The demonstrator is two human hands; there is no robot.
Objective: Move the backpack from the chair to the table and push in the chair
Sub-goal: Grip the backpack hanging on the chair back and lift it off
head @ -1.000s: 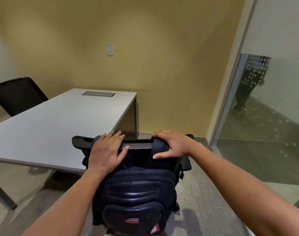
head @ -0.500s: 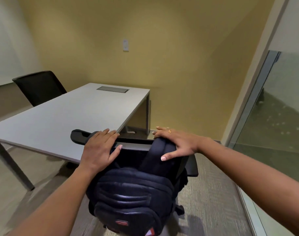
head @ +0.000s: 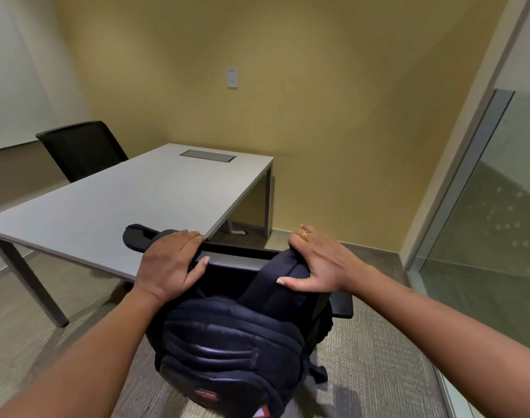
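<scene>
A black backpack (head: 227,342) hangs against the near side of a black office chair's backrest (head: 236,260), with its shoulder strap looped over the top edge. My left hand (head: 170,267) is closed over the left part of the backrest's top bar. Further right, my right hand (head: 315,263) grips the backpack's strap where it crosses that bar. The chair stands at the near right corner of the grey table (head: 106,206), and its left armrest (head: 137,236) overlaps the tabletop edge. The seat is hidden behind the backpack.
A second black chair (head: 79,149) stands at the table's far left side. A metal cable hatch (head: 207,155) is set into the tabletop's far end. A glass partition (head: 484,221) runs along the right, and the yellow wall lies behind the table. Carpet covers the floor.
The view has turned left and lifted, showing more of the table and the far chair. Both hands keep the same hold on the chair top and backpack.
</scene>
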